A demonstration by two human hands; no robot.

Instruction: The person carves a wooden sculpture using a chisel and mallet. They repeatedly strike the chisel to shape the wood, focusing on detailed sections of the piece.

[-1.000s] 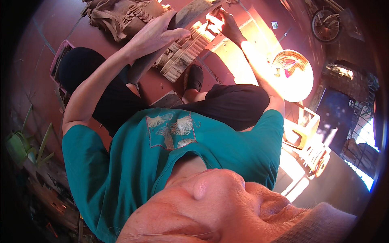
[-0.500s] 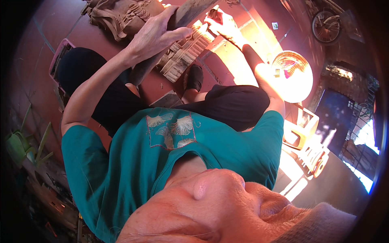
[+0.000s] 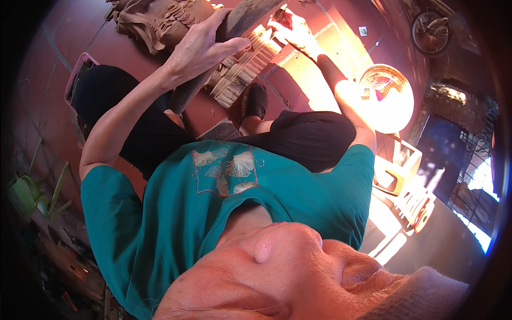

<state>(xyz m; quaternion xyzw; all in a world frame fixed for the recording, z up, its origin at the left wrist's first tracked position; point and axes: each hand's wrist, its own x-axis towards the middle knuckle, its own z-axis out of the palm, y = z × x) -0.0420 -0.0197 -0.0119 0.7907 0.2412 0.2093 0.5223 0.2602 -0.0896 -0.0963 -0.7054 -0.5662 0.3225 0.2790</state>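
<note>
My left hand [image 3: 198, 52] is wrapped over a long, dark wooden beam [image 3: 244, 22] that slants from near my knees up to the top edge. Farther right, my right hand [image 3: 296, 36] is closed in bright sunlight near the beam's far end. Something small and dark shows at its fingers, but glare hides what it is. Below the beam lies a ridged, carved wooden block [image 3: 234, 80] on the floor. Another brown wooden piece [image 3: 154, 24] with deep curled carving lies at the far left of the beam.
Red tiles [image 3: 58, 48] cover the floor around my feet. A round woven basket or hat [image 3: 386, 98] stands in sunlight at the right, with a spoked wheel [image 3: 431, 33] farther off. A green-leaved plant [image 3: 32, 194] is at the left, near a pink-edged seat [image 3: 79, 72].
</note>
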